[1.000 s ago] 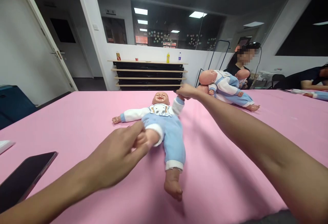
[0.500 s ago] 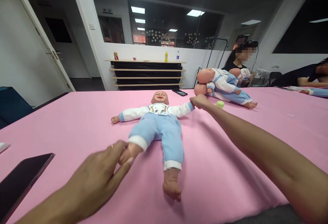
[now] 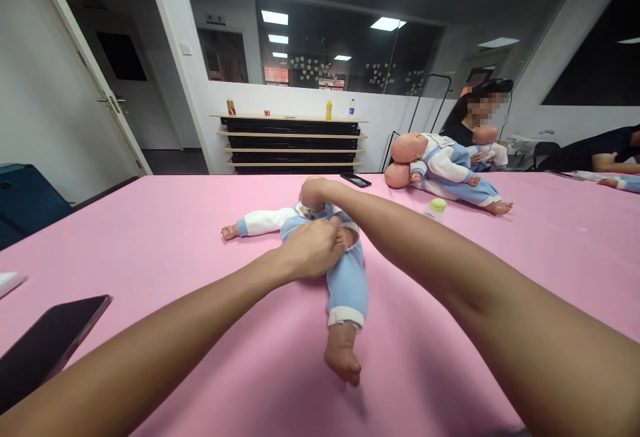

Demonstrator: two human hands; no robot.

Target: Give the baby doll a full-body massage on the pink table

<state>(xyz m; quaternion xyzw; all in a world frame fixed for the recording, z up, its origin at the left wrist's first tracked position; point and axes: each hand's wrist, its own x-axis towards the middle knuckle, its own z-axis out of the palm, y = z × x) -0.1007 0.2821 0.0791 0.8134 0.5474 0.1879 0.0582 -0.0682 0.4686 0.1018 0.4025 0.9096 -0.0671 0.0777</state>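
A baby doll [image 3: 347, 287] in light blue trousers and a white top lies on its back on the pink table, feet toward me. My left hand [image 3: 316, 247] is closed round its lower leg, which is bent up over the belly; a bare patch of that leg [image 3: 349, 237] shows beside my fingers. Closed over the upper chest, my right hand [image 3: 317, 195] grips the doll's hand, mostly out of sight, and covers the face. The doll's other arm [image 3: 265, 222] stretches out to the left. Its other leg lies straight, bare foot [image 3: 343, 357] nearest me.
Two dolls [image 3: 445, 164] lie stacked at the back right, with a green-capped bottle [image 3: 437, 209] before them. One phone [image 3: 356, 180] lies behind the doll, a larger phone [image 3: 50, 337] at left. A seated person [image 3: 463, 120] holds another doll [image 3: 487, 144]; a second person sits far right.
My left hand has pushed the doll's leg up and inward over its belly. My right hand has brought the doll's hand from out at the side to the chest.
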